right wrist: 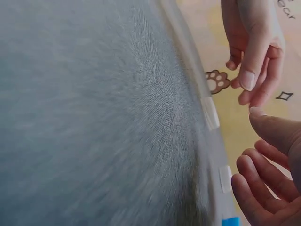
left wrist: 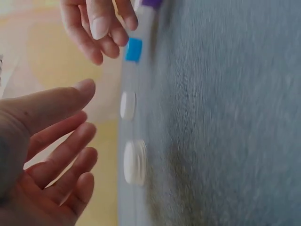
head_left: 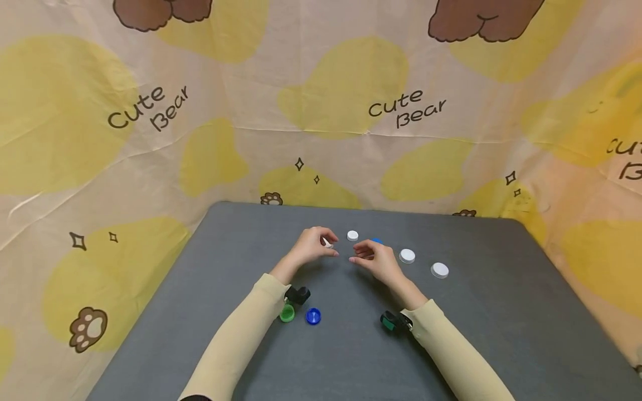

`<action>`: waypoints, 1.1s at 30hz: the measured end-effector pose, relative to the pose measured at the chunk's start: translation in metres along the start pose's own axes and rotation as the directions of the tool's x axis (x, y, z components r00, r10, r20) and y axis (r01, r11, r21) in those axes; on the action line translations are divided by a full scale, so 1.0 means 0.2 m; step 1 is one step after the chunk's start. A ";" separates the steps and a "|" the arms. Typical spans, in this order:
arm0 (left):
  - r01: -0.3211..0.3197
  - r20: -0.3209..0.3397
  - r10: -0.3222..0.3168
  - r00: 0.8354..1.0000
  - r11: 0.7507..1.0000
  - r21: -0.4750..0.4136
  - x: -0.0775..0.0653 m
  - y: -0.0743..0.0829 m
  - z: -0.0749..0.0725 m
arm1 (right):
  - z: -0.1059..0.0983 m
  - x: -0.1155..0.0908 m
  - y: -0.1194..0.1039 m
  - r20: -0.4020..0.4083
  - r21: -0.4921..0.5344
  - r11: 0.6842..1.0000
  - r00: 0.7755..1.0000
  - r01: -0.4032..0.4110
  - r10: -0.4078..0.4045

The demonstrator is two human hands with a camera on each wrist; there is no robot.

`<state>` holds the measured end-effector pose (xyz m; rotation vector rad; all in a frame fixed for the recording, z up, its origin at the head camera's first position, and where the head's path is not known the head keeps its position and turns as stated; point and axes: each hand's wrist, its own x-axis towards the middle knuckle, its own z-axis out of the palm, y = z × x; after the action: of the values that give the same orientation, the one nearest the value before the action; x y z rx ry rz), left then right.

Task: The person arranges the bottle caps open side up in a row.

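Note:
My left hand (head_left: 312,245) hovers above the grey table, its thumb and fingers apart and gently curved. Through that gap a white cap (head_left: 327,243) shows partly; in the left wrist view two white caps, a larger one (left wrist: 135,162) and a smaller one (left wrist: 128,106), stand on the table beyond the hand. Facing it is my right hand (head_left: 378,262), also raised with loosely bent fingers and nothing between them. The fingertips of the two hands point at each other across a small gap. A blue cap (head_left: 377,241) sits mostly hidden behind the right hand.
Another white cap (head_left: 353,235) lies farther back, between the hands. Two more white caps (head_left: 407,255) are to the right. Nearer my body, a green cap (head_left: 287,313) and a dark blue cap (head_left: 313,316) lie by the left forearm. A printed cloth (head_left: 321,100) hangs behind the table.

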<state>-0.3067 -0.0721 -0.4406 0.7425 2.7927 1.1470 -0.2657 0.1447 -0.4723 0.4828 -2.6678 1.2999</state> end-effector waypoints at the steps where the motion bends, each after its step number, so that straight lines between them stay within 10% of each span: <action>1: 0.013 -0.011 -0.013 1.000 1.000 -0.001 0.01 -0.02 0.00 | 0.01 0.02 0.00 0.003 0.001 1.000 1.000 0.005 -0.005; 14: 0.141 -0.047 -0.143 0.989 0.989 -0.043 0.10 -0.20 -0.02 | 0.17 0.24 0.02 0.025 -0.009 1.000 0.999 -0.027 0.028; 33: 0.190 -0.013 -0.190 0.982 0.981 -0.028 0.11 -0.23 0.04 | 0.27 0.27 0.04 -0.049 -0.046 0.996 0.996 -0.075 0.072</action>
<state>-0.3443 -0.0850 -0.4732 0.4536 2.7816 1.1569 -0.3178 0.0954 -0.4976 0.3465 -2.6939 1.2474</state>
